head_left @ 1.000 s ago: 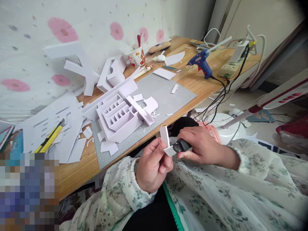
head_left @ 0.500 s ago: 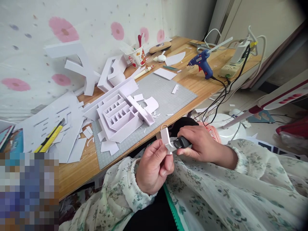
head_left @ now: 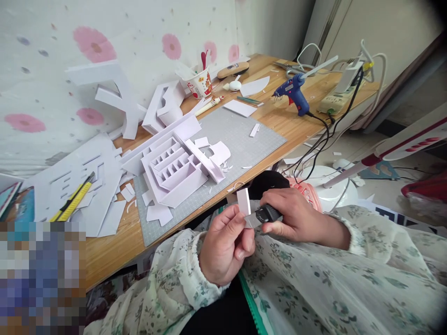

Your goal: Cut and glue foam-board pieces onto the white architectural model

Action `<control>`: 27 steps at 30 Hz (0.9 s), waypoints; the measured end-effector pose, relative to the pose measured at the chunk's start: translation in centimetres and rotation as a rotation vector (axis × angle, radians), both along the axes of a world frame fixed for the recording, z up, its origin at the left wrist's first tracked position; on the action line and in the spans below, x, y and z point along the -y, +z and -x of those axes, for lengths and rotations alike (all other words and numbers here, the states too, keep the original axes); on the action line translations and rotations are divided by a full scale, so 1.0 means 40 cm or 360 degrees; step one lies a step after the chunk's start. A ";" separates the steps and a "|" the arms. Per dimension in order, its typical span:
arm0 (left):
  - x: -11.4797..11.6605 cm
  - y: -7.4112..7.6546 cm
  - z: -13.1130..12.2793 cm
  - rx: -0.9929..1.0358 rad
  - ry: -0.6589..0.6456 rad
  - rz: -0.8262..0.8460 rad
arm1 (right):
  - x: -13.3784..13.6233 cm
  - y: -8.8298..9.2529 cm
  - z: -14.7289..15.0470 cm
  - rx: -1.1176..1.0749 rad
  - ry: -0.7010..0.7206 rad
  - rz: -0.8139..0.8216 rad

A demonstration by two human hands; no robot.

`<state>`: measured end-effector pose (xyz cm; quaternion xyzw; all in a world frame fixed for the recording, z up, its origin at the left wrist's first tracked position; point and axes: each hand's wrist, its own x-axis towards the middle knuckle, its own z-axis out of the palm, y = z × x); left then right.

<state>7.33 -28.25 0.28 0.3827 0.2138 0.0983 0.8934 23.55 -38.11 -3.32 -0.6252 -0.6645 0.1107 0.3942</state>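
Observation:
My left hand (head_left: 225, 244) pinches a small white foam board strip (head_left: 244, 201) upright between thumb and fingers, just off the table's front edge. My right hand (head_left: 296, 214) is wrapped round the black handle of a utility knife (head_left: 268, 214). Its broad blade points left and lies against the lower part of the strip, close to my left thumb. Beyond the hands, a white foam board model (head_left: 174, 170) with several small compartments rests on the grey cutting mat (head_left: 258, 139). A thin curled shaving (head_left: 240, 184) shows behind the strip.
A blue glue gun (head_left: 295, 93) with a cord stands at the right, near a power strip (head_left: 335, 95). A yellow utility knife (head_left: 73, 200) lies among white board sheets (head_left: 80, 167) at the left. A paper cup (head_left: 199, 83) stands at the back.
Both hands have shifted slightly right with the strip and the knife. A curl of shaving at the blade is gone, and the blade now lies lower and flatter against the strip.

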 end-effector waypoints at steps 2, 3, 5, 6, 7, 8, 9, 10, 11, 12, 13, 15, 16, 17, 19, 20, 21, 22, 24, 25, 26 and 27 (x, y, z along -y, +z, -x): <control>-0.002 0.000 0.000 -0.0014 -0.0003 0.0012 | 0.000 -0.001 0.004 0.0006 0.0015 -0.0016; -0.003 0.000 0.000 -0.0017 -0.0003 0.0018 | -0.001 -0.001 0.004 0.0010 0.0016 -0.0025; -0.005 0.002 0.000 -0.0019 0.0001 0.0023 | -0.003 -0.003 0.002 0.0017 0.0008 -0.0039; -0.005 0.003 0.001 -0.0019 0.0003 0.0022 | -0.005 -0.004 0.001 0.0021 -0.0001 -0.0042; -0.005 0.004 0.001 -0.0019 0.0003 0.0019 | -0.006 -0.005 0.000 0.0025 -0.0010 -0.0041; -0.005 0.006 0.002 -0.0021 0.0002 0.0016 | -0.007 -0.006 0.000 0.0029 -0.0019 -0.0039; -0.004 0.006 0.002 -0.0026 0.0000 0.0014 | -0.008 -0.006 -0.001 0.0034 -0.0026 -0.0035; -0.004 0.007 0.002 -0.0027 -0.0003 0.0013 | -0.009 -0.007 -0.001 0.0037 -0.0031 -0.0032; -0.003 0.007 0.003 -0.0029 -0.0006 0.0013 | -0.010 -0.007 -0.001 0.0040 -0.0037 -0.0031; -0.003 0.007 0.003 -0.0029 -0.0007 0.0013 | -0.010 -0.007 -0.001 0.0042 -0.0044 -0.0031; -0.003 0.007 0.003 -0.0028 -0.0006 0.0013 | -0.011 -0.007 -0.001 0.0045 -0.0051 -0.0033; -0.002 0.007 0.004 -0.0027 -0.0006 0.0015 | -0.013 -0.007 -0.002 0.0054 -0.0064 -0.0040; -0.002 0.007 0.004 -0.0030 -0.0006 0.0018 | -0.014 -0.007 -0.002 0.0061 -0.0070 -0.0044; -0.002 0.007 0.005 -0.0033 -0.0009 0.0021 | -0.015 -0.007 -0.003 0.0068 -0.0076 -0.0048; -0.002 0.007 0.006 -0.0036 -0.0013 0.0026 | -0.016 -0.007 -0.002 0.0079 -0.0090 -0.0058; -0.002 0.007 0.006 -0.0038 -0.0015 0.0028 | -0.017 -0.007 -0.002 0.0083 -0.0095 -0.0062; -0.002 0.007 0.007 -0.0038 -0.0020 0.0031 | -0.017 -0.007 -0.001 0.0084 -0.0100 -0.0066; -0.002 0.006 0.008 -0.0037 -0.0025 0.0033 | -0.018 -0.007 0.000 0.0082 -0.0103 -0.0069; -0.001 0.006 0.010 -0.0024 -0.0040 0.0035 | -0.019 -0.007 -0.001 0.0076 -0.0104 -0.0074; 0.001 0.006 0.011 -0.0015 -0.0056 0.0035 | -0.019 -0.007 -0.004 0.0070 -0.0108 -0.0076; 0.004 0.006 0.013 -0.0001 -0.0075 0.0028 | -0.020 -0.007 -0.008 0.0055 -0.0119 -0.0078; 0.008 0.006 0.016 0.0009 -0.0105 0.0015 | -0.021 -0.009 -0.013 0.0037 -0.0144 -0.0077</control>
